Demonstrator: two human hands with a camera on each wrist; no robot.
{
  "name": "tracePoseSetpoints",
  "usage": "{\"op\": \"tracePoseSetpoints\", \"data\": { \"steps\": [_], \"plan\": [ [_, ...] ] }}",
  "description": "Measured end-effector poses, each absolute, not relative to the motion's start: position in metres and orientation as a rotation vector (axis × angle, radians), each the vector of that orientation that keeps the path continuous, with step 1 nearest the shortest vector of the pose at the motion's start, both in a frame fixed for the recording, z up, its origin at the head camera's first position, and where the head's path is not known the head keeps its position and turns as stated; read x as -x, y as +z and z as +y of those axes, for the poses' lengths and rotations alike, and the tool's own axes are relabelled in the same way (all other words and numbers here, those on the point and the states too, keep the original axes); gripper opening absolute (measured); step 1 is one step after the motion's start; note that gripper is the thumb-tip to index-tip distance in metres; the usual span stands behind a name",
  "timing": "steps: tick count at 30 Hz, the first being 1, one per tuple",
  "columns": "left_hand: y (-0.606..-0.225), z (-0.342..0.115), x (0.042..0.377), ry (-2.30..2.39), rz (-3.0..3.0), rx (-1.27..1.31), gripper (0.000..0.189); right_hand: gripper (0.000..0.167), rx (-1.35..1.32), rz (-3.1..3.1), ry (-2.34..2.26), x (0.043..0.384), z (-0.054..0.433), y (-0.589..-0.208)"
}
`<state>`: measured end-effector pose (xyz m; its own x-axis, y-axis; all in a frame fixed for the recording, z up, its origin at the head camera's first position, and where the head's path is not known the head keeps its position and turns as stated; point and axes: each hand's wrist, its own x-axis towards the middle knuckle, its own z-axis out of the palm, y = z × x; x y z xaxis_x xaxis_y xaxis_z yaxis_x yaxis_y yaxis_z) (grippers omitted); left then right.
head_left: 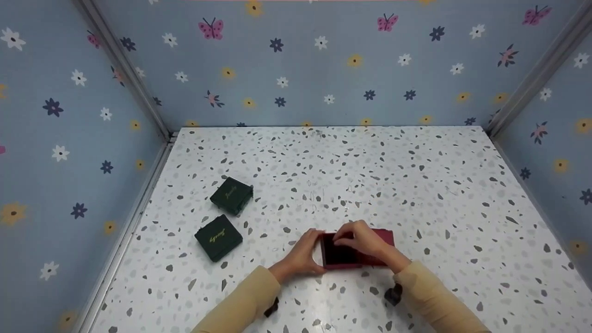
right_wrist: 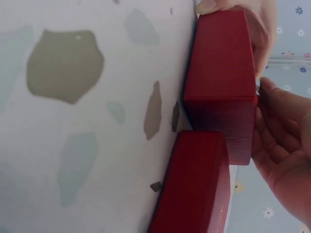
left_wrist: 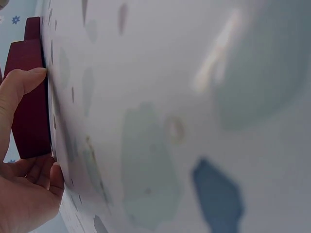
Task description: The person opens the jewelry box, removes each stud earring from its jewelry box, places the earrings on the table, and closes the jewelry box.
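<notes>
A dark red box (head_left: pixel 342 266) lies opened on the speckled table, its dark inside facing up and its red lid (head_left: pixel 384 236) laid out to the right. My left hand (head_left: pixel 303 254) grips the box's left end, thumb on the near side and fingers at the far side; the left wrist view shows this hand (left_wrist: pixel 24 194) around the red end wall (left_wrist: pixel 31 97). Over the dark inside, my right hand (head_left: pixel 365 240) has its thumb and fingers curled together. At its fingertips in the right wrist view is a small dark thing (right_wrist: pixel 259 89), too small to identify.
Two dark green boxes with gold lettering stand on the left of the table: one farther back (head_left: pixel 231 195), one nearer (head_left: pixel 218 237). Flower-patterned blue walls (head_left: pixel 319 64) enclose the table at the back and both sides.
</notes>
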<state>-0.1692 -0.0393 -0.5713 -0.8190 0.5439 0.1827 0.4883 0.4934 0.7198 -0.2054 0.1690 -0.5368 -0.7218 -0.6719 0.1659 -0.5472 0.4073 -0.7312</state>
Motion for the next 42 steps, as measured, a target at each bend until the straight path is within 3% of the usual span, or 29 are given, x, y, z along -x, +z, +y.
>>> {"op": "tracePoseSetpoints", "data": {
  "steps": [42],
  "plan": [
    [-0.571, -0.04, 0.169, 1.246, 2.646, -0.908, 0.09, 0.01, 0.704, 2.643, -1.326, 0.254, 0.197, -0.524]
  ]
}}
